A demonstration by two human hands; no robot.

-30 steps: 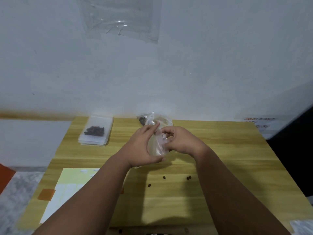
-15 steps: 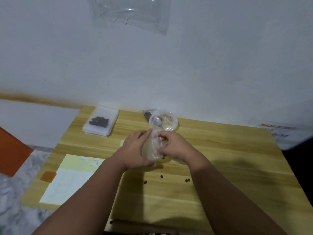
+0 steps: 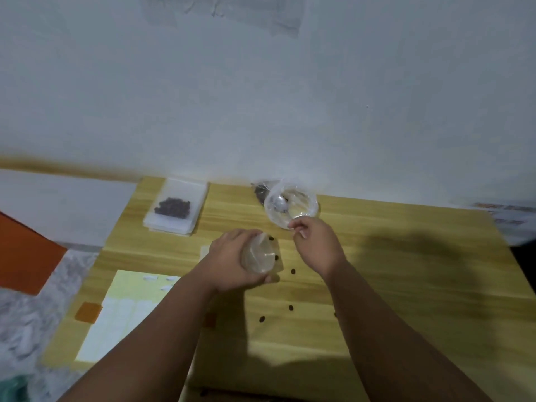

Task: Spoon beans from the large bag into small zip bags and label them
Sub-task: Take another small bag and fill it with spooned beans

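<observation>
Above table (image 3: pixel 406 285), left hand (image 3: pixel 229 262) gripping zip bag (image 3: pixel 259 255), right hand (image 3: pixel 316 245) grasp unclear

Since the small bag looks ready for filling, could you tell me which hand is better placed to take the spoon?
Right, I'd say. The right hand has its fingers at the rim of the large bag, where the spoon lies; the left hand grips the small bag.

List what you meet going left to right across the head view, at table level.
orange tab → stack of zip bags → left hand, holding a small bag → right hand → printed paper
</observation>
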